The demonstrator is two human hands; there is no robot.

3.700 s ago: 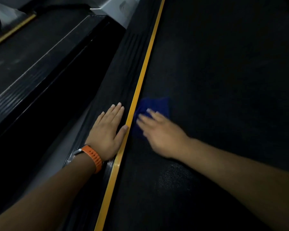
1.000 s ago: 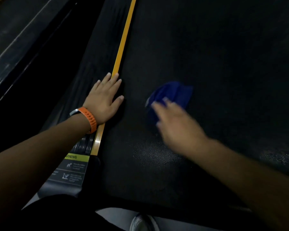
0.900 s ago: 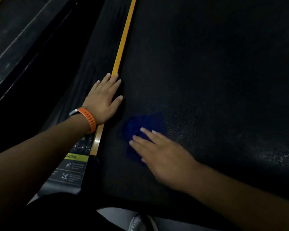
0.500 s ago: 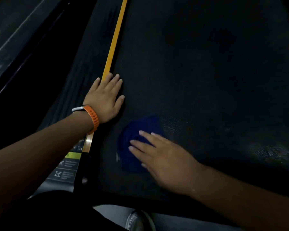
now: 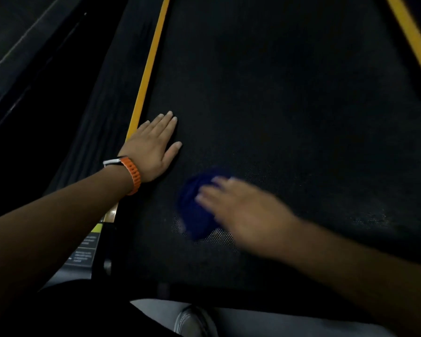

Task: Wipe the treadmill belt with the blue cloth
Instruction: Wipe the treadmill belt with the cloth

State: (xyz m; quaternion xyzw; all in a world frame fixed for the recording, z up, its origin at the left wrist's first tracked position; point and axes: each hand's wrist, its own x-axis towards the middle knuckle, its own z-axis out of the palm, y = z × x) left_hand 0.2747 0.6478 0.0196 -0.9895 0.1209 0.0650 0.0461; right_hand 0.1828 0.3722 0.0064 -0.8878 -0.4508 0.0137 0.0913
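Note:
The black treadmill belt (image 5: 289, 105) fills most of the view. A crumpled blue cloth (image 5: 195, 210) lies on its near end. My right hand (image 5: 243, 210) presses flat on the cloth, fingers spread over its right side, blurred by motion. My left hand (image 5: 153, 147), with an orange watch strap on the wrist, rests flat and open at the belt's left edge, fingers pointing away from me. The two hands are a short way apart.
A yellow stripe (image 5: 148, 69) runs along the belt's left edge beside the ribbed black side rail (image 5: 102, 98); another yellow stripe (image 5: 413, 37) marks the right edge. A warning label (image 5: 85, 249) sits on the rail's near end. My shoe (image 5: 195, 322) shows on the grey floor.
My right hand and the cloth have slid a little to the right and away from me on the belt. My left hand now lies more on the belt than on the stripe.

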